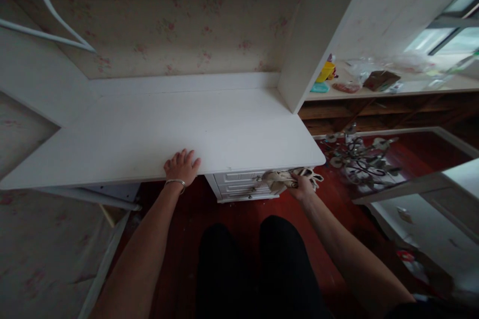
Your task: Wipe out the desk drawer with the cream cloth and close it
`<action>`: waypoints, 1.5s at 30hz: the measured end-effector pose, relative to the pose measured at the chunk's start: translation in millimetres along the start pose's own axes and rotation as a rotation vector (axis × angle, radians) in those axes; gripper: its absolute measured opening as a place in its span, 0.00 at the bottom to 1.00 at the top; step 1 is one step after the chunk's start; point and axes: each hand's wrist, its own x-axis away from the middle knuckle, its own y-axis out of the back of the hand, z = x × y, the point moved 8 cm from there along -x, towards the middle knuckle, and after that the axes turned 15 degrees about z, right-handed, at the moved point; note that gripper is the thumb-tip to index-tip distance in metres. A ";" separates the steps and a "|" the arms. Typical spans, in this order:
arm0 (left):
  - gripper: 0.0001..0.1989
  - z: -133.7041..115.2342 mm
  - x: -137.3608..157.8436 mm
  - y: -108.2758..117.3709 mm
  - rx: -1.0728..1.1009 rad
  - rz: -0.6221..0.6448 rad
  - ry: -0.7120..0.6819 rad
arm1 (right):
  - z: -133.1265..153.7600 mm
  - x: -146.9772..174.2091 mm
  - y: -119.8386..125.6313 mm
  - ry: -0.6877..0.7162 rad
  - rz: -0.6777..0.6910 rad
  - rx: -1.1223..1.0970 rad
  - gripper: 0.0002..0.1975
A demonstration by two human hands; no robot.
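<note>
My left hand (pixel 182 167) lies with spread fingers on the front edge of a white desk top (pixel 209 124), a bracelet round its wrist. In my right hand (pixel 302 187) is a crumpled beige cloth (pixel 279 178), held just below the right end of the desk's front edge. The cloth hangs in front of the upper part of a white drawer unit (pixel 239 187), which has small knobs. Part of the unit's right side is hidden behind the cloth and the hand.
A side panel (pixel 318 35) rises from the desk's right rear. On the red floor (pixel 232 214) at right lies a chandelier (pixel 359 154). Beyond stands a low shelf (pixel 374 107) with a yellow container (pixel 325 72) and plastic bags. A white furniture piece (pixel 430 209) is near right.
</note>
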 end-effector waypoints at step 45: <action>0.30 1.6 -0.1 -2.5 0.001 -0.031 -0.015 | -50.4 14.7 -191.9 -0.247 0.615 1.029 0.09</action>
